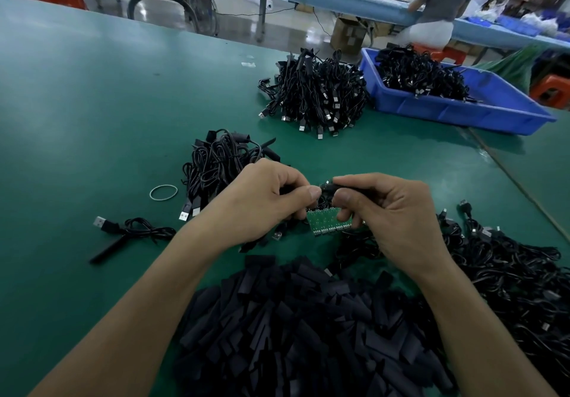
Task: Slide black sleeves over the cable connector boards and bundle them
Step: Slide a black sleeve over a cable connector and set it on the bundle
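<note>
Above the green table, my left hand and my right hand meet at a small green connector board with its black cable. My left thumb and fingers pinch the cable end beside the board. My right hand grips a black sleeve just above the board, fingers curled round it. A large heap of loose black sleeves lies right in front of me. Unsleeved cables are piled at the right.
A cable bundle lies behind my left hand, with a rubber band to its left. One sleeved cable lies alone at the left. Farther back sit a big cable pile and a blue bin of cables.
</note>
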Available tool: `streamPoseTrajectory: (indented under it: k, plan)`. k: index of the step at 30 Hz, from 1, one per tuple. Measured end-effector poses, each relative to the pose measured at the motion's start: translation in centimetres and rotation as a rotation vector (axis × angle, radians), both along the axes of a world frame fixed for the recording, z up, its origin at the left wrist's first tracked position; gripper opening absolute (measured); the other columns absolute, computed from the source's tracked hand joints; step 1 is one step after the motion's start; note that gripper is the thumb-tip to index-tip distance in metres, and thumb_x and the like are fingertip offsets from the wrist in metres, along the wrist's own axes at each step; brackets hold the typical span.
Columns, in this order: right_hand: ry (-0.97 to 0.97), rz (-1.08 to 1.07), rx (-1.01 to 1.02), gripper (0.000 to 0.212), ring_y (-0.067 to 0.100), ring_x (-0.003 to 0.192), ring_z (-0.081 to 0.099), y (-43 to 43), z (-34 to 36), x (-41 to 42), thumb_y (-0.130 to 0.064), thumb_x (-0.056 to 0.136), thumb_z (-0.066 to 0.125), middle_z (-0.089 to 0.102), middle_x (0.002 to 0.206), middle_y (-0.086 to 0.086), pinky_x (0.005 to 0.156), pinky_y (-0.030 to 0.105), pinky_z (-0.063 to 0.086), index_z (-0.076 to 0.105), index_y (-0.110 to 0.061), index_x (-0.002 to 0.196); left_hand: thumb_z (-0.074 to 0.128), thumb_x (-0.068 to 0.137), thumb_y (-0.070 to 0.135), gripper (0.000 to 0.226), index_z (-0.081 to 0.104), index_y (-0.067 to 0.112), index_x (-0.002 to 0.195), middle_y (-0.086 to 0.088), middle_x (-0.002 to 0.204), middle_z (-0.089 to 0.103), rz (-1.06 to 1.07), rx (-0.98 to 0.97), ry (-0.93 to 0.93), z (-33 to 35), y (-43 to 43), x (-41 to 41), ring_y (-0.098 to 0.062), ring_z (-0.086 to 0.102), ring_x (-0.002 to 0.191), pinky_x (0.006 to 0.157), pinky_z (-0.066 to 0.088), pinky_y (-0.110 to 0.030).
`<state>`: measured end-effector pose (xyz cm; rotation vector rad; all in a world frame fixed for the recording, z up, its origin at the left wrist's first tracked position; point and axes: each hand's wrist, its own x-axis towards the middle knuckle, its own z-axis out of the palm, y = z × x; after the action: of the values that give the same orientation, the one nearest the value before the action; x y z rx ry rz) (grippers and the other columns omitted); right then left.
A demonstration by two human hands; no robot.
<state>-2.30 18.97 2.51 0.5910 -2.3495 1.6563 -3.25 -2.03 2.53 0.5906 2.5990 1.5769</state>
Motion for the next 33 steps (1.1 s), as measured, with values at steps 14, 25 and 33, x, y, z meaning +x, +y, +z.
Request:
streamPoseTrajectory:
  k: [14, 25, 33]
  plan:
    - [-0.009, 0.063, 0.002, 0.018, 0.02, 0.065, 0.07, -0.1, 0.6, 0.0, -0.024, 0.083, 0.074, 0.076, 0.08, 0.0, 0.059, 0.022, 0.054, 0.076, -0.028, 0.101, 0.062, 0.098, 0.033, 0.026, 0.071, 0.021, 0.076, 0.009, 0.06, 0.068, 0.009, 0.008, 0.033, 0.0, 0.2, 0.2, -0.002, 0.042, 0.038, 0.04, 0.037, -0.019]
    - [0.05, -0.214, -0.189, 0.036, 0.013, 0.067, 0.072, -2.2, -0.1, 0.6, -0.016, 0.083, 0.078, 0.075, 0.08, -0.003, 0.062, 0.019, 0.055, 0.063, -0.03, 0.111, 0.058, 0.101, 0.023, 0.027, 0.071, 0.021, 0.077, 0.013, 0.062, 0.07, 0.035, 0.02, 0.001, -0.1, 0.5, 0.4, -0.001, 0.041, 0.034, 0.037, 0.031, -0.011]
    - [0.1, -0.316, -0.317, 0.035, 0.01, 0.077, 0.074, -4.0, -0.7, 1.1, -0.009, 0.087, 0.074, 0.077, 0.089, -0.012, 0.073, 0.02, 0.058, 0.066, -0.032, 0.112, 0.061, 0.099, 0.026, 0.029, 0.074, 0.02, 0.075, 0.003, 0.063, 0.072, 0.094, 0.048, 0.063, -0.3, 0.9, 0.4, -0.001, 0.044, 0.035, 0.039, 0.032, -0.012]
